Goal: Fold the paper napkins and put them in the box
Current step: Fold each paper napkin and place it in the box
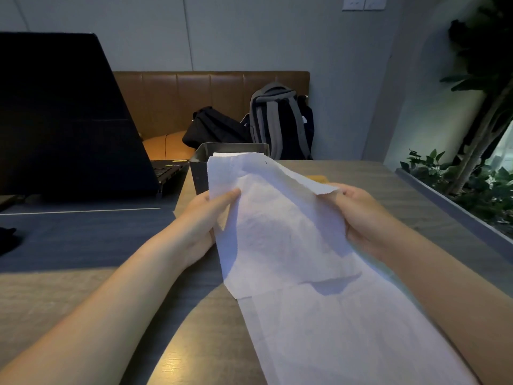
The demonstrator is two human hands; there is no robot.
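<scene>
Two bags [249, 126] behind wooden table [374, 184].

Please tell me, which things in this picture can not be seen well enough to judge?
- Inside of the box, head view: the held napkin covers its opening, so any napkins inside are hidden.
- Right hand: its fingertips lie behind the napkin's edge.
- Left hand: only the thumb shows in front of the paper.
- Lower napkin sheet: cut off by the bottom edge.
- Laptop: its screen faces away.
</scene>
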